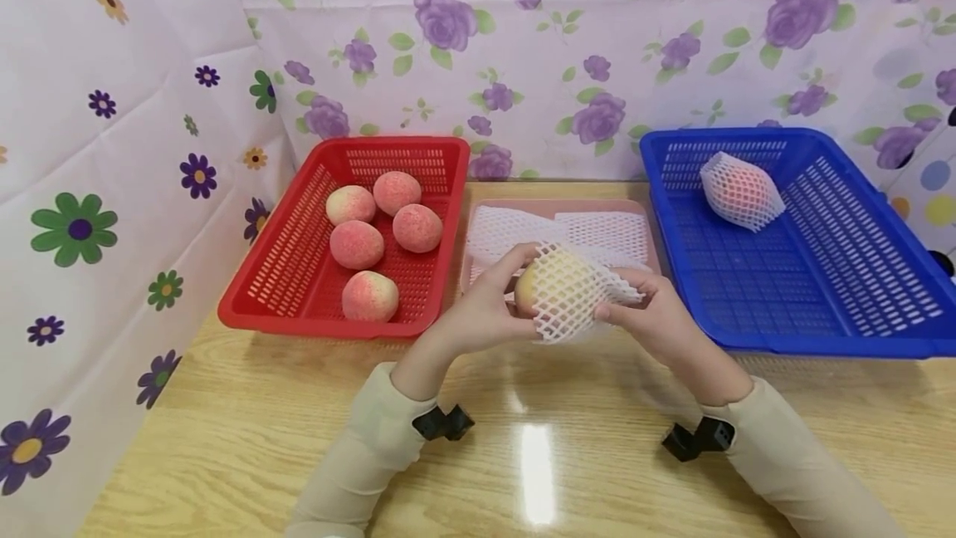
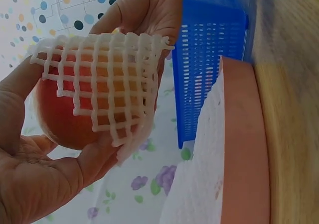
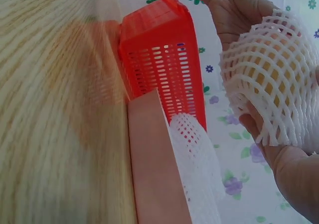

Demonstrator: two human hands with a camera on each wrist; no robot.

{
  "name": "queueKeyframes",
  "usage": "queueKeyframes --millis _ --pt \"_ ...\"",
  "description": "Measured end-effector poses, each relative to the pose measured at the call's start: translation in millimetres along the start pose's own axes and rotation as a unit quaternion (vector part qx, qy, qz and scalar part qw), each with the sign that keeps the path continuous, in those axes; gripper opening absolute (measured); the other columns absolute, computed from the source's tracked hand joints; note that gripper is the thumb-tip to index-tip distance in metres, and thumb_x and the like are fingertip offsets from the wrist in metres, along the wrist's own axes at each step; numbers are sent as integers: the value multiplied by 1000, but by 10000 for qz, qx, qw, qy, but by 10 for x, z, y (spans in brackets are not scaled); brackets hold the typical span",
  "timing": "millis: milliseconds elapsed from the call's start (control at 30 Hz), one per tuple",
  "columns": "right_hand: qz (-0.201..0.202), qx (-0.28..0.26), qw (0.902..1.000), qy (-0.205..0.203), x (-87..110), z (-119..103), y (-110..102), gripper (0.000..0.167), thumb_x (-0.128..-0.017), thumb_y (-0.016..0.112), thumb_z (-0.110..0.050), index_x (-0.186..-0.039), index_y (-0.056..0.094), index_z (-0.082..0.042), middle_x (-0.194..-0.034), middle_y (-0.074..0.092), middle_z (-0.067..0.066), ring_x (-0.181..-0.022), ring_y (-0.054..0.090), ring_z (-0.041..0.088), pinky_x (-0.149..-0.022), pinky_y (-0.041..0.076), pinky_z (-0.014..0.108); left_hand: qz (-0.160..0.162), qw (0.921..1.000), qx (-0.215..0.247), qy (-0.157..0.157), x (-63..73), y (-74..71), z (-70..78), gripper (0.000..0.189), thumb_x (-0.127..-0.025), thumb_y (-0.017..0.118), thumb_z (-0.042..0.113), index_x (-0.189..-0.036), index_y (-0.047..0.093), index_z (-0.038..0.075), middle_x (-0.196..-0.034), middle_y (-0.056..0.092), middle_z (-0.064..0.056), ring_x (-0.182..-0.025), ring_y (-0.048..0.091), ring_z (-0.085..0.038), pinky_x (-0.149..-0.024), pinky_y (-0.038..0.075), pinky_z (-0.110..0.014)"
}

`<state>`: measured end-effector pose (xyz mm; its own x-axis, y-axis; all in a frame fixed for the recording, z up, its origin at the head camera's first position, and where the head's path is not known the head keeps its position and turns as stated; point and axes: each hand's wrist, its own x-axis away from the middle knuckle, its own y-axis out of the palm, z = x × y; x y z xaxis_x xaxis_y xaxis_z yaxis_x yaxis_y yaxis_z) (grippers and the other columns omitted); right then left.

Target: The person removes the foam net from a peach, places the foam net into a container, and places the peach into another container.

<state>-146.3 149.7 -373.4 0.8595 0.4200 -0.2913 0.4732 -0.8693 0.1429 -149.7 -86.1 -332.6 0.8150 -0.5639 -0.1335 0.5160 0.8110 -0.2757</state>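
Between both hands, above the front of the pink tray [image 1: 650, 231], is a yellow and red peach [image 1: 526, 293] partly covered by a white foam net sleeve [image 1: 571, 297]. My left hand [image 1: 481, 310] grips the peach from the left, thumb below and fingers above. The bare end of the fruit [image 2: 55, 117] faces that palm in the left wrist view. On the other side, my right hand [image 1: 660, 322] pinches the gathered end of the net. In the right wrist view the mesh [image 3: 274, 79] spreads over most of the peach.
On the left, a red basket [image 1: 246, 305] contains several peaches [image 1: 357, 244]. A blue basket [image 1: 762, 289] on the right holds one net-wrapped peach [image 1: 741, 191]. More flat foam nets [image 1: 605, 232] lie on the tray. Floral cloth [image 1: 523, 65] hangs behind the wooden table [image 1: 597, 455].
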Motion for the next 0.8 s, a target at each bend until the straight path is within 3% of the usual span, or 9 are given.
queueKeyframes --millis 167,300,533,667,800 --pt "-186 669 9976 42 79 -111 -75 39 -88 61 5 -115 67 -23 -112 66 -8 -96 62 5 -77 55 21 -205 9987 455 -35 19 22 -1 73 -69 67 -16 -133 36 3 -131 41 -19 -102 56 -25 -80 57 -35" --pt "-211 1187 9927 50 108 -175 -117 43 -85 62 8 -112 68 -25 -110 66 -12 -99 61 3 -79 53 19 -416 9977 544 -7 45 27 -14 74 -67 65 -16 -132 36 2 -127 44 -21 -99 56 -20 -81 56 -35" --pt "-587 1261 9902 158 115 -218 -134 37 -80 67 10 -103 71 -19 -97 70 -7 -85 63 5 -72 54 18 -597 9959 630 -262 123 59 -68 76 -66 64 -15 -134 35 2 -124 45 -23 -99 56 -21 -79 57 -34" --pt "-352 1801 9825 305 122 -251 -92 27 -78 72 6 -92 72 -17 -85 69 -9 -72 60 3 -61 52 18 -583 9961 563 -363 169 43 -104 76 -67 66 -14 -135 36 3 -126 44 -22 -103 54 -23 -79 57 -34" --pt "11 2491 9663 655 129 -315 -34 13 -77 75 0 -88 73 -7 -79 67 -12 -65 57 2 -55 50 18 -436 9972 420 -439 230 -10 -106 77 -68 68 -10 -136 36 6 -131 43 -19 -107 52 -26 -80 57 -33"
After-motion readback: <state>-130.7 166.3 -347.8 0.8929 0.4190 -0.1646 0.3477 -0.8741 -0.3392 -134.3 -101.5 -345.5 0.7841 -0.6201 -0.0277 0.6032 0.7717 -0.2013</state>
